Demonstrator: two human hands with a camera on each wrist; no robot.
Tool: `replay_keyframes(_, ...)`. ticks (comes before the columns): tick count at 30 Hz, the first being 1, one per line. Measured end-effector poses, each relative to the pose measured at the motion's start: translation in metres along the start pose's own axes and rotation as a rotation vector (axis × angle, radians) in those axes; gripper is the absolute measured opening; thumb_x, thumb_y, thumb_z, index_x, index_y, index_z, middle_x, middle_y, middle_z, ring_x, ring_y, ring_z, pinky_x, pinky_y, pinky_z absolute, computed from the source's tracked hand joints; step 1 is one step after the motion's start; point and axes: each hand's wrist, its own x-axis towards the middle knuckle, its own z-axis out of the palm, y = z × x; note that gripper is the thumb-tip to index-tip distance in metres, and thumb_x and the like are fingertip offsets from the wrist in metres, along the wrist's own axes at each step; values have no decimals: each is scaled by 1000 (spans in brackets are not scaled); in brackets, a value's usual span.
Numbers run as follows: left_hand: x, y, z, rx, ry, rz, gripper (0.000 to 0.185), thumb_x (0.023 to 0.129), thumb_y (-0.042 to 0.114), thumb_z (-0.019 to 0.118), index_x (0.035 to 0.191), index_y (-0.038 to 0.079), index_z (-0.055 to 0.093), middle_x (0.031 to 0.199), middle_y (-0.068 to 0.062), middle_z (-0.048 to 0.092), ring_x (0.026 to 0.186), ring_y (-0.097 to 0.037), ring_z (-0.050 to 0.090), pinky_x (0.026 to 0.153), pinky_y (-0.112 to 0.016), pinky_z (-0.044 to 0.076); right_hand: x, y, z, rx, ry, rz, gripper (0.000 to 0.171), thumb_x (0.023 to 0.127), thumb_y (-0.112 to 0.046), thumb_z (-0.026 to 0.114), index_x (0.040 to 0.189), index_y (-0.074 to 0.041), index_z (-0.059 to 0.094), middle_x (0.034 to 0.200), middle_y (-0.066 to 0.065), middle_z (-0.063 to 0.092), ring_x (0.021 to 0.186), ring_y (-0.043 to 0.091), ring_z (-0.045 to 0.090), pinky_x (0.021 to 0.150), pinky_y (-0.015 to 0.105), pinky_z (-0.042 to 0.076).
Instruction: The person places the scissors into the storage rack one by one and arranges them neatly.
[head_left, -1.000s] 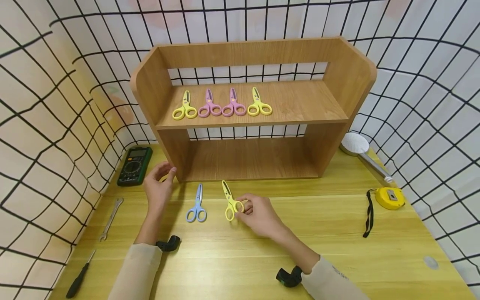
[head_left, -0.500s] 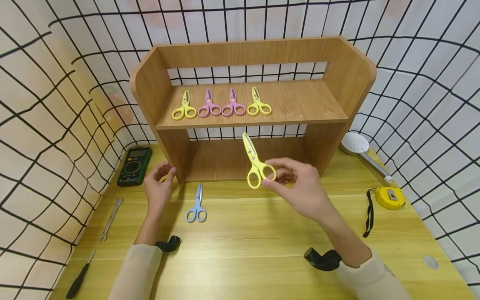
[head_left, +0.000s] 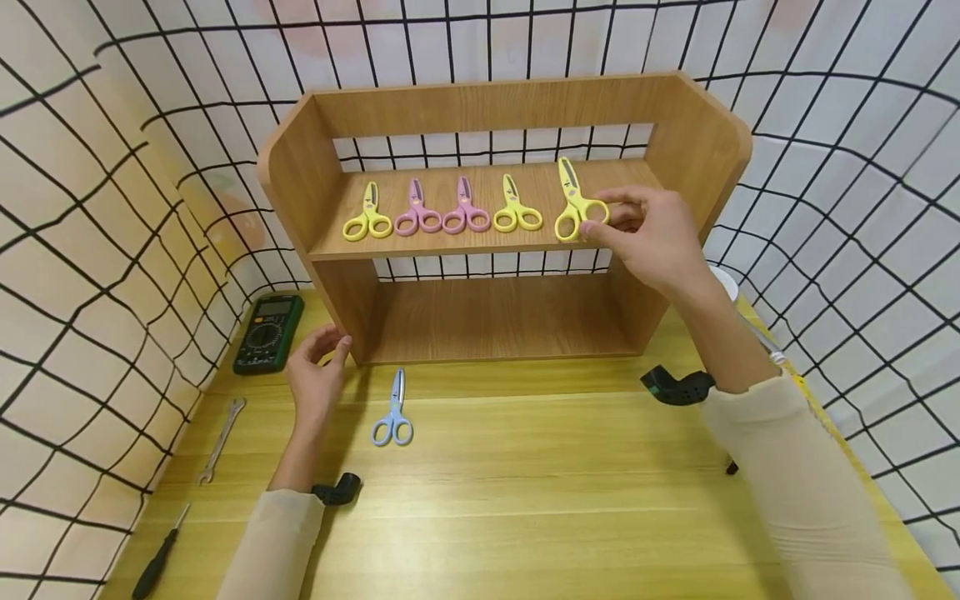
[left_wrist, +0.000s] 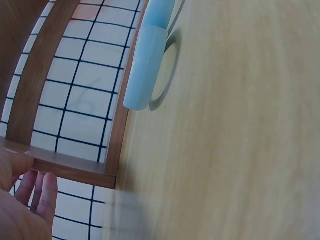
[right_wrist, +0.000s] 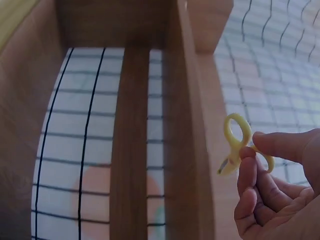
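My right hand pinches yellow scissors by the right handle ring, blades pointing up, at the upper board of a wooden desk shelf. Whether the scissors touch the board cannot be told. In the right wrist view, thumb and fingertips meet on the yellow scissors. Left of them on the board lie yellow scissors, two purple scissors and another yellow pair, in a row. My left hand holds the shelf's left side panel between thumb and fingers. Blue scissors lie on the table.
A green multimeter, a wrench and a screwdriver lie at the left of the wooden table. My right arm partly hides a white round-headed, long-handled thing and a yellow tape measure. Black-gridded walls surround the table.
My right hand has lifted the yellow scissors off the table and carried them up and right to the upper board. The left hand stays on the side panel.
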Motion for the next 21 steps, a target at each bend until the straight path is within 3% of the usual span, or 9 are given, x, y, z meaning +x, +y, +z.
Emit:
replay_keyframes(9,0,-1,2,-10,-8,0,26,96,24,76,119,13,75,113,-11,76,99,-3,68,77,-12,52,36,9,2,-81,-93,145,56,95,-40,74,141,-10,62,107,3,73,87,13,61,63,23,47)
replay_keyframes(16,0,-2,1,-5,-5,-16,27,95,26,76,119,13,74,113,-9,76,98,-2,67,76,-11,51,44,16,4,-163,-117,78,49,95,-41,73,131,-7,70,108,8,64,91,18,54,67,26,45)
replay_keyframes(21,1,-4,0,-9,-3,-16,27,95,27,76,119,14,74,113,-9,76,100,-5,68,78,-12,52,48,18,9,-198,-156,57,49,97,-37,71,131,-2,68,117,14,61,100,24,51,75,31,42)
